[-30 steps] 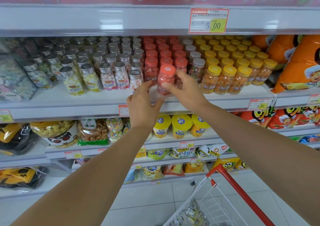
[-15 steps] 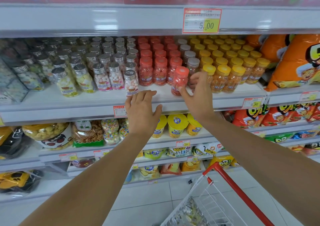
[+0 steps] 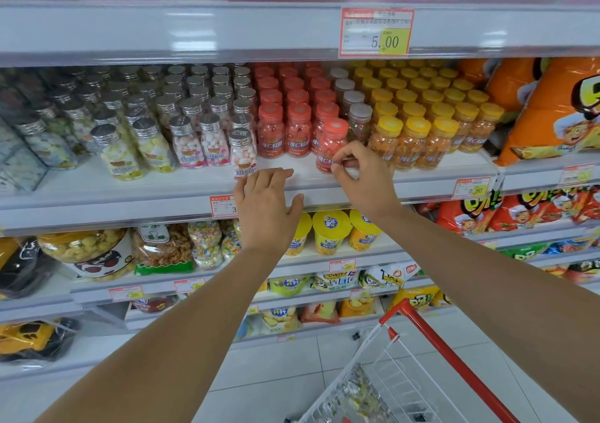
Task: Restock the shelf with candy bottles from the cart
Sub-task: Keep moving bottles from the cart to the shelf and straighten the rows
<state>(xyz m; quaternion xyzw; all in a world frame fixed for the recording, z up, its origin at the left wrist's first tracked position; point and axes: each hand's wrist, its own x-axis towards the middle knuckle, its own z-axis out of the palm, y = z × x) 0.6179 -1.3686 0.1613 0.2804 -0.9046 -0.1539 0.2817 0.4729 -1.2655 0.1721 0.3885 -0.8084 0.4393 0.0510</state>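
A white shop shelf (image 3: 81, 189) holds silver-capped bottles (image 3: 185, 143) on the left and yellow-capped bottles (image 3: 418, 140) on the right. Between them, near the front edge, the right hand (image 3: 363, 176) pinches the red-capped candy bottle (image 3: 331, 140) low down, and its fingers hide part of the label. The left hand (image 3: 266, 208) lies flat on the shelf lip with fingers straight. The cart (image 3: 454, 361) is cut off at the bottom of the view.

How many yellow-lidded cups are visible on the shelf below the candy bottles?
3 yellow-lidded cups in a row: one half behind the left hand, one in the middle, one rightmost. Others may be hidden behind.
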